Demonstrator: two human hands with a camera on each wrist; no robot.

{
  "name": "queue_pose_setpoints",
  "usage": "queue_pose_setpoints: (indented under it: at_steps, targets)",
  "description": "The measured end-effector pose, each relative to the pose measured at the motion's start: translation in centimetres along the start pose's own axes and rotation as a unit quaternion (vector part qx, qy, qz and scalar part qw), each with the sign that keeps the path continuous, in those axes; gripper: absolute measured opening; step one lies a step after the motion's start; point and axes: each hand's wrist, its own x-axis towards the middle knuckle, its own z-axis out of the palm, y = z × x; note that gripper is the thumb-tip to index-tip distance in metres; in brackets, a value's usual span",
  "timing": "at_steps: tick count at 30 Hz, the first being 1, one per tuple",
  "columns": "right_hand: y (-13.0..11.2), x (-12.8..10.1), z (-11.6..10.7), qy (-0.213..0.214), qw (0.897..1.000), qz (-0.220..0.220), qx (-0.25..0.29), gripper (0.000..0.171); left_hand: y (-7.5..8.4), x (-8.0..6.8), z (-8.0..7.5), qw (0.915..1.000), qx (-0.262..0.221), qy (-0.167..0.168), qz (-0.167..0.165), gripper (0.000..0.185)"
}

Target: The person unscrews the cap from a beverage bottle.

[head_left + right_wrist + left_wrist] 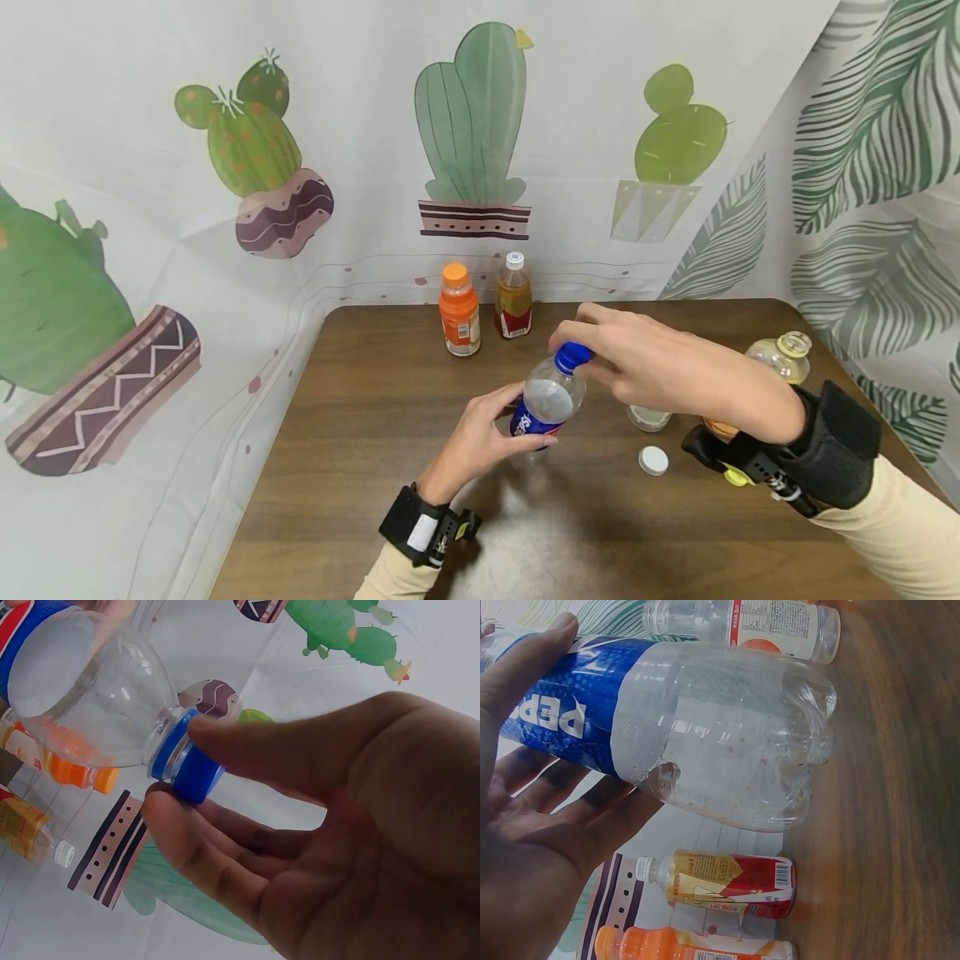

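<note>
A clear plastic Pepsi bottle (553,396) with a blue label leans at a tilt over the table's middle. My left hand (487,429) grips it around the label, thumb on one side and fingers on the other. In the left wrist view, its clear base (742,739) shows beyond the fingers. At the bottle's top, my right hand (645,358) pinches the blue cap (196,776) between thumb and fingertips. The cap sits at the mouth, and a thin clear band shows between it and the blue ring below.
Behind stand a bottle with an orange cap (459,312) and an amber drink bottle (514,296) with a white cap. To the right are an uncapped clear bottle (780,354) and another clear container (648,418), partly hidden by my right arm. A loose white cap (653,461) lies nearby.
</note>
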Motion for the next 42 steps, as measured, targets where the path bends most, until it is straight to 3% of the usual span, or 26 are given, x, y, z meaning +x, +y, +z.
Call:
queue_pose_setpoints:
  at_steps: [6,15,23,28,32,37,42]
  targets:
    - [0.1,-0.2,0.1,-0.002,1.0,-0.013,-0.001,0.039,-0.1,0.0,0.1,0.9999,0.009,-0.001,0.006,0.062]
    - [0.3,-0.5,0.5,0.013,1.0,-0.028,-0.001,0.04,-0.4,0.1,0.1,0.9994,0.026,-0.005,0.022,0.062]
    - [0.1,-0.4,0.0,-0.004,1.0,0.013,-0.005,0.065,-0.2,0.0,0.2,0.9996,0.02,0.005,0.021,0.059]
    - [-0.4,0.1,-0.6,0.028,0.996,0.086,-0.022,0.038,-0.1,0.1,0.2,0.9996,0.018,0.007,0.02,0.059]
    - [-0.7,0.7,0.0,0.019,0.989,0.144,-0.041,0.04,-0.1,0.2,0.2,0.9997,0.017,0.004,0.014,0.059]
    - [-0.7,1.0,0.9,0.015,0.987,0.151,-0.043,0.037,-0.2,0.2,0.3,0.9997,0.021,-0.002,0.01,0.06]
    - [-0.4,1.1,1.0,0.018,0.992,0.121,-0.034,0.026,-0.4,0.2,0.3,0.9995,0.026,-0.005,0.015,0.062]
